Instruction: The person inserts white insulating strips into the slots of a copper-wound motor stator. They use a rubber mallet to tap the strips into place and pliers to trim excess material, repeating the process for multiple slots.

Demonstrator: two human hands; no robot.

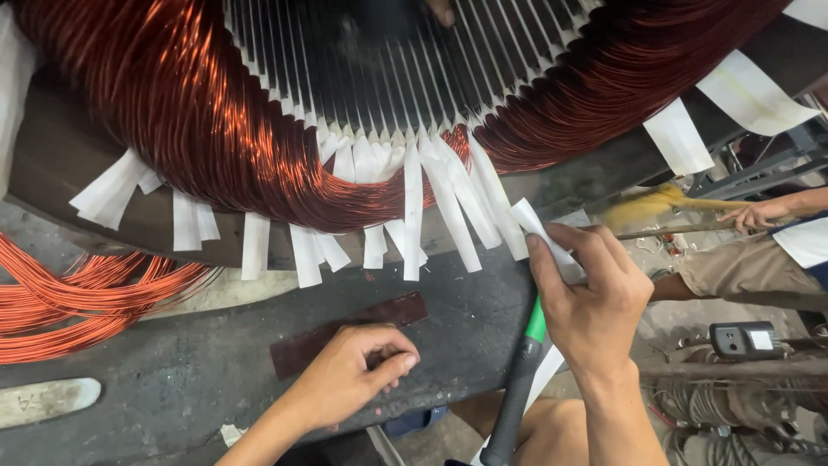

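Head cam looks straight down at a big motor stator (379,78) with copper windings (198,129) bulging out of the slots. Right hand (591,298) is pinching a white insulation paper strip (542,235) between thumb and fingers, right at the edge of the core where the other strips hang out. Left hand (354,375) rests on the dark workbench (172,380), fingers loosely curled next to a flat reddish-brown strip (345,332) (can't tell if it's actually gripping anything). A green-and-black tool handle (522,380) pokes up just below the right hand, not held.

Progress-wise, I'd say well along: lots of paper strips (414,207) already stick out of the slots along the bottom, and coils fill both sides. The middle slots up top look bare, so there's winding left. Loose copper wire (78,302) sits on the left. Another person (759,250) works off to the right.
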